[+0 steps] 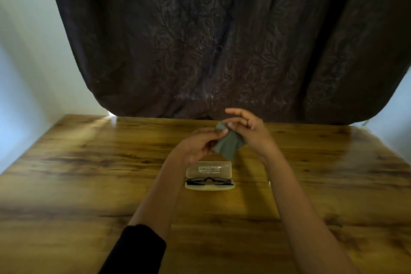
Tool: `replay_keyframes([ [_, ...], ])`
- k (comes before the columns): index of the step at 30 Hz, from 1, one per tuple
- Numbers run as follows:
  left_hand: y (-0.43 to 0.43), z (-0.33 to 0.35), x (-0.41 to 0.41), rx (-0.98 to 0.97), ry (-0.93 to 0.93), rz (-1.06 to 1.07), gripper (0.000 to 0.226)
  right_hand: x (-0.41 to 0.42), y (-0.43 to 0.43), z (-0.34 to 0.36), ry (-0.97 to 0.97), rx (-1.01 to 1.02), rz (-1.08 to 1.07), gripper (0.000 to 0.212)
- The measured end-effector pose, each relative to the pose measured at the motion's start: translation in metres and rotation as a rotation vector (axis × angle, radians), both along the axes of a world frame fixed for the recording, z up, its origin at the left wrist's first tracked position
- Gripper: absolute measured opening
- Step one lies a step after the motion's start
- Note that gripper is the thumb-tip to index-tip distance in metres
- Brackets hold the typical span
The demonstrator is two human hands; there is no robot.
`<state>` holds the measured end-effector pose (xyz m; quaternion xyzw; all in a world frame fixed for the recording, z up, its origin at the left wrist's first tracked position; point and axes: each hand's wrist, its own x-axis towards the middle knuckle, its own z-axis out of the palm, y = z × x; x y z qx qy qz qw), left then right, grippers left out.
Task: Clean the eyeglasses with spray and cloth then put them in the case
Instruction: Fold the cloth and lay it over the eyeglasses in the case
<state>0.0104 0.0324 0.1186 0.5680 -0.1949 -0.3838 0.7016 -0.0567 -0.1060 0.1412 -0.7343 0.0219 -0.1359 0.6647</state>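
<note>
Closest to the camera, a black sleeve [138, 249] covers the left forearm, while the right forearm is bare. Both arms reach forward to a grey-green cloth [231, 142] held in the air above the wooden counter [89, 162].

The left grip [198, 147] pinches the cloth's left edge between thumb and fingers. The right grip [249, 131] pinches its upper corner with thumb and one finger, and its other fingers are lifted clear. Neither has a free finger for anything else.

The eyeglasses [209, 180] lie folded in the open case [209, 170], just below the cloth and nearer the person. Their long axis runs left to right across the counter. The pale lid is tipped back on the far side, so the case opens upward and toward the person.

The left grip hangs lower and closer to the case, so it looks better placed to come down on the frame once it lets go of the cloth.

The frame is thin and black. The lenses look dark, though that may only be the dim light. No spray bottle is in view.
</note>
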Motion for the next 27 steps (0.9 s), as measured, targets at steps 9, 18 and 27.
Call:
replay_keyframes([
  [9,0.002,0.01,0.005,-0.084,-0.117,0.216,0.019,-0.001,0.002,-0.012,0.167,0.355,-0.024,0.01],
  [18,0.003,0.012,0.004,-0.054,-0.126,0.362,0.013,0.006,0.006,-0.003,0.058,0.299,-0.194,0.01],
  [27,0.003,0.009,0.005,0.037,0.067,0.449,0.029,0.005,0.007,-0.012,0.291,0.431,-0.077,0.019],
])
